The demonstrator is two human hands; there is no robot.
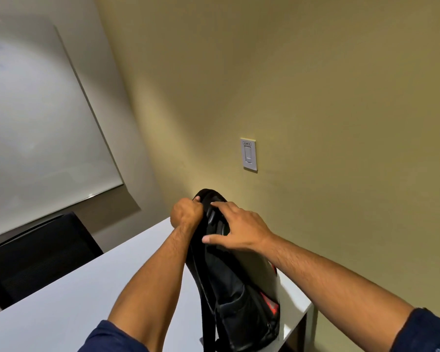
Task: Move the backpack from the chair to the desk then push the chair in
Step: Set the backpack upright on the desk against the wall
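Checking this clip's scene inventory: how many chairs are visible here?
1. A black chair sits at the far left side of the white desk, below the whiteboard. The task's chair may be out of frame.

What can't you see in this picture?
- Backpack bottom: cut off by the lower edge of the head view, so whether all of it sits on the desk is unclear.
- Left hand fingers: curled out of sight over the top of the backpack.
- Chair: only its black back shows; the desk hides the rest.
- Switch label: too small to read.
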